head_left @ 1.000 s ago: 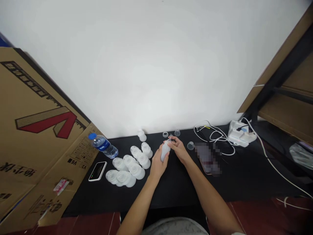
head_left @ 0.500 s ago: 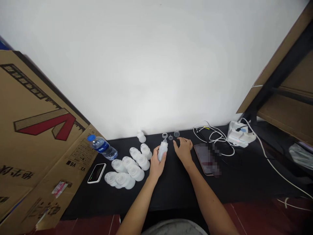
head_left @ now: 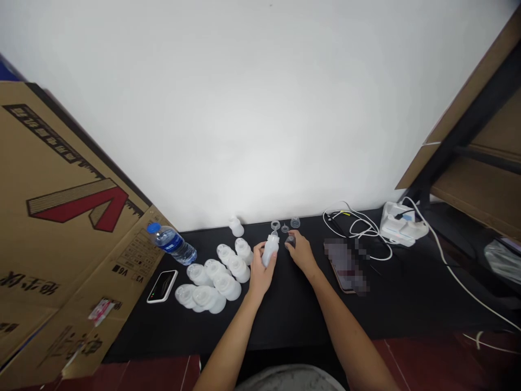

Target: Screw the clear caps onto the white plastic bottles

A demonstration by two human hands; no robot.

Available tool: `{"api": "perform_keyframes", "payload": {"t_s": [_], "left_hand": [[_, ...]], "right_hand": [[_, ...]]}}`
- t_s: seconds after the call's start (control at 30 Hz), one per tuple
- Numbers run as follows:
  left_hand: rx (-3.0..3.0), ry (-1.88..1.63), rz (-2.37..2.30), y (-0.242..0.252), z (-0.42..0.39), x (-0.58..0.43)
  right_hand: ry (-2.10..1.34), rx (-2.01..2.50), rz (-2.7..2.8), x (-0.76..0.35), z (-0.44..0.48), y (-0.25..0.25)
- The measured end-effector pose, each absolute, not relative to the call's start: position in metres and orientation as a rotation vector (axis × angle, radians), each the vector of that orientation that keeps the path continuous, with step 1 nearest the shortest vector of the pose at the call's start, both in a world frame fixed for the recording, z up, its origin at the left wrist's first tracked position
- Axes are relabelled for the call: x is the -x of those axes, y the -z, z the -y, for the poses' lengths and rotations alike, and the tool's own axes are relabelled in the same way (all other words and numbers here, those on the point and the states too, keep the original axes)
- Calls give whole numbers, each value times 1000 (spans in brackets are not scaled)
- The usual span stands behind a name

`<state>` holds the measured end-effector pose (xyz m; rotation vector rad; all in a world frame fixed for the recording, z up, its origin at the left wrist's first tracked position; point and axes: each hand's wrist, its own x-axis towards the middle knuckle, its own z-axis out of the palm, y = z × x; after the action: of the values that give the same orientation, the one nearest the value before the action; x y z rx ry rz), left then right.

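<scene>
My left hand (head_left: 261, 271) is closed around a small white baby bottle (head_left: 269, 251), tilted slightly, with a clear teat (head_left: 274, 233) on its neck. Between the thumb and fingers of my right hand (head_left: 302, 252) is a clear dome cap (head_left: 290, 240), just right of the bottle and apart from it. Behind my hands lie a clear ring (head_left: 275, 224), a loose teat (head_left: 285, 228) and another clear cap (head_left: 295, 222). Several white baby bottles with clear caps (head_left: 227, 286) stand grouped left of my left hand, and one more bottle (head_left: 236, 226) is near the wall.
On the left are a water bottle (head_left: 173, 245), a white phone (head_left: 162, 286) and a big cardboard box (head_left: 77, 217). To the right, a larger phone (head_left: 344, 266), white cables (head_left: 358, 220) and a power strip (head_left: 401, 224) lie on the black tabletop (head_left: 293, 320). A white wall stands behind.
My right hand, earlier with fingers apart above the table, has closed on a clear dome cap. The left hand keeps hold of the baby bottle in nearly the same spot.
</scene>
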<state>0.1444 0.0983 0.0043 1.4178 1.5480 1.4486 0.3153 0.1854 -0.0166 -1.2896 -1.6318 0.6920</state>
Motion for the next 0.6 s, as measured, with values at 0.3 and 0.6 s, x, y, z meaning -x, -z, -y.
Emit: {"api": "perform_keyframes", "payload": {"t_s": [0.3, 0.6], "left_hand": [[-1525, -1293, -1496, -9, -96, -146], [-1653, -1153, -1533, -6, -96, -146]], "right_hand": [[-935, 1183, 1071, -325, -196, 8], [-1080, 1030, 1228, -313, -191, 7]]}}
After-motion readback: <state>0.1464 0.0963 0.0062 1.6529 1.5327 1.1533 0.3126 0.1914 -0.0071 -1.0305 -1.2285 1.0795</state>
